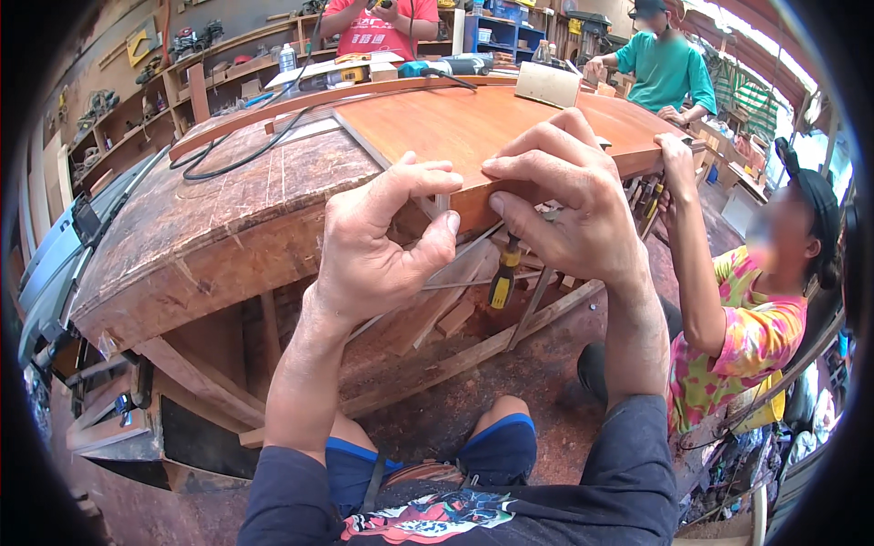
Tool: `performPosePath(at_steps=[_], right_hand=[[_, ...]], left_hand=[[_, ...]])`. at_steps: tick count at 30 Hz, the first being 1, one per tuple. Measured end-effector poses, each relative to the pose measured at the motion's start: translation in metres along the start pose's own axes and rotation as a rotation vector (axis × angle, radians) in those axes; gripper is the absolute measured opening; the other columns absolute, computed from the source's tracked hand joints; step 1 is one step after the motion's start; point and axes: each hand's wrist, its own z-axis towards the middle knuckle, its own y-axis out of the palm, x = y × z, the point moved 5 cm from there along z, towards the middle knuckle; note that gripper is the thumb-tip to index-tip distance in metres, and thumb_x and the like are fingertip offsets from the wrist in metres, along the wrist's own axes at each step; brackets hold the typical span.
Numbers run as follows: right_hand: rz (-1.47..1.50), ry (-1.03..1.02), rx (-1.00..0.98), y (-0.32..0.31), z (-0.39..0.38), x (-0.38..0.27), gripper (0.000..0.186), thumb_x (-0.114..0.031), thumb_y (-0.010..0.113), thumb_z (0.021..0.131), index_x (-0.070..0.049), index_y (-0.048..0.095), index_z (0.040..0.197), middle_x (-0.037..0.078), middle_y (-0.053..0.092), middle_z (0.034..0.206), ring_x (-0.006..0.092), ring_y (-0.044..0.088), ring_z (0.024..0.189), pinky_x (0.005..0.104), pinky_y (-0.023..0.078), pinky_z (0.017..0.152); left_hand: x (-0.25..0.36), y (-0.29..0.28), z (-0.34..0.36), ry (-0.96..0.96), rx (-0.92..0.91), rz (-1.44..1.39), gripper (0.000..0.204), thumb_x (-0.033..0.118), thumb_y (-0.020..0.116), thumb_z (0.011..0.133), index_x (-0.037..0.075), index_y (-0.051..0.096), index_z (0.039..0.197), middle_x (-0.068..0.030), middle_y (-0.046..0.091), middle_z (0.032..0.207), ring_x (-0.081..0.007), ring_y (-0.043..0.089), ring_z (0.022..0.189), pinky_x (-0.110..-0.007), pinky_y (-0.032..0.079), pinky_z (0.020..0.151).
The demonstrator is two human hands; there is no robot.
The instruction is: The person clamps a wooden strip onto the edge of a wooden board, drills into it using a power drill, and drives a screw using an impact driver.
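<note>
"Shirt point(555, 510) comes first: it's dark, with a bright picture point(428, 520) on the front. What do the hands do?"

"The left hand point(382, 227) is curled, thumb and fingertips apart. A small pale bit point(443, 203) shows in the gap. I can't tell if they touch it."

"And the right hand point(574, 196)?"

"It bends at the front edge of the brown board point(437, 118), fingertips high and thumb low. I can't tell if it squeezes."

"Where's the board?"

"Flat in front of both hands, with a rough workbench point(209, 200) to its left. A yellow and black screwdriver point(503, 278) is below the right hand."

"Who's beside it?"

"On the right, a person in a pink and yellow shirt point(742, 314) has a hand point(675, 164) on the board's edge."

"And far off?"

"A blue-green power tool point(451, 66), then a person in a green shirt point(669, 73) on the right. Back left, somebody's red shirt point(375, 38) has pale writing across it."
</note>
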Motion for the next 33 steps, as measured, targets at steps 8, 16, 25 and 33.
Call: performPosePath(at_steps=[8, 16, 25, 33], right_hand=[[0.018, -0.023, 0.061, 0.003, 0.000, 0.005, 0.018, -0.011, 0.077, 0.073, -0.009, 0.074, 0.091, 0.003, 0.065, 0.087, 0.0255, 0.055, 0.087, 0.0386, 0.048, 0.080], [0.047, -0.045, 0.016, -0.001, 0.004, 0.005, 0.017, -0.010, 0.076, 0.074, -0.008, 0.074, 0.091, 0.004, 0.065, 0.085, 0.0262, 0.055, 0.085, 0.0380, 0.050, 0.077], [0.063, -0.030, -0.034, -0.001, 0.009, 0.002, 0.026, 0.000, 0.076, 0.067, -0.002, 0.074, 0.093, 0.008, 0.069, 0.088, 0.0240, 0.058, 0.087, 0.0351, 0.049, 0.076], [0.087, 0.017, -0.075, -0.002, 0.022, 0.000, 0.014, -0.006, 0.076, 0.072, -0.005, 0.074, 0.086, 0.005, 0.067, 0.082, 0.0245, 0.057, 0.084, 0.0355, 0.049, 0.074]], left_hand=[[-0.005, 0.002, -0.002, 0.035, 0.016, 0.131, 0.029, 0.000, 0.071, 0.076, 0.001, 0.066, 0.105, -0.0136, 0.072, 0.099, -0.0141, 0.069, 0.066, -0.028, 0.056, 0.069], [-0.002, -0.001, -0.003, 0.039, -0.103, 0.155, 0.055, 0.002, 0.083, 0.069, 0.006, 0.060, 0.118, -0.0185, 0.065, 0.124, -0.0303, 0.062, 0.121, -0.040, 0.051, 0.098], [0.000, 0.000, -0.003, 0.104, 0.000, 0.086, 0.036, 0.006, 0.074, 0.079, 0.003, 0.063, 0.113, -0.0174, 0.068, 0.122, -0.0361, 0.058, 0.127, -0.044, 0.046, 0.105], [0.001, -0.005, 0.001, 0.116, 0.041, 0.052, 0.034, 0.007, 0.074, 0.079, 0.003, 0.066, 0.112, -0.0150, 0.071, 0.115, -0.0351, 0.063, 0.119, -0.045, 0.049, 0.103]])
